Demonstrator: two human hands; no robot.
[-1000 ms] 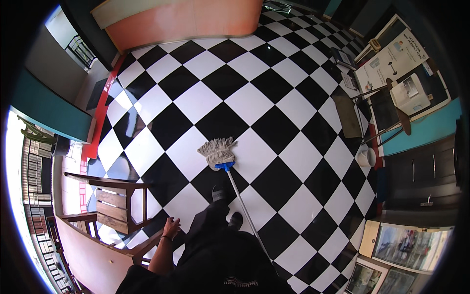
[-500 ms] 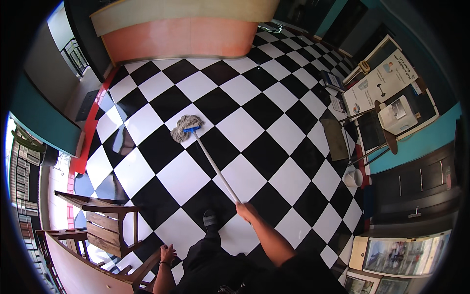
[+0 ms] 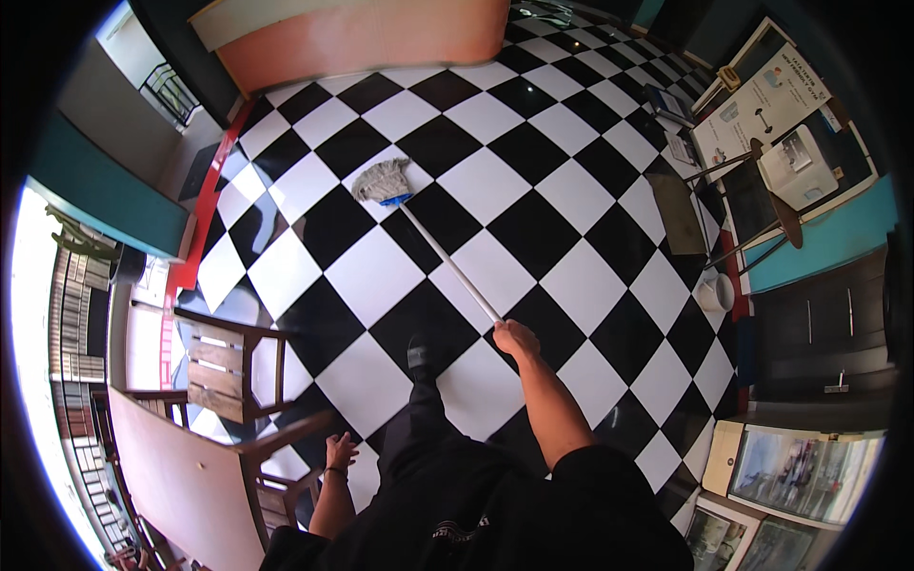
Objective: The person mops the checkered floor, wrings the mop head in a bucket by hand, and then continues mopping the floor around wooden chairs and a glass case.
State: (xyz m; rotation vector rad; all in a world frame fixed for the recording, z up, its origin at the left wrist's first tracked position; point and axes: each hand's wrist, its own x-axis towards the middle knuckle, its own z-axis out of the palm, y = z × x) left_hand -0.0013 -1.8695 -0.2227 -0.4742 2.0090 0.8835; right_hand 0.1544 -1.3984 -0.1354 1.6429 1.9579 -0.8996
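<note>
A string mop with a grey head, a blue socket and a pale pole lies with its strands on the black-and-white checkered floor. My right hand is wrapped round the upper end of the pole, arm stretched forward. My left hand hangs low beside a wooden table, holding nothing, its fingers apart and partly curled. A dark band circles the left wrist. One dark shoe shows ahead of my trouser leg.
Left of me stands a slatted wooden chair by the table. Ahead is a curved orange counter. On the right are a chair, a white bucket, a poster board and a glass-fronted cabinet.
My right hand and the pole have shifted slightly right and farther forward in view. The mop head appears farther up, its strands spread differently. The whole view has shifted, and my left hand stays free.
</note>
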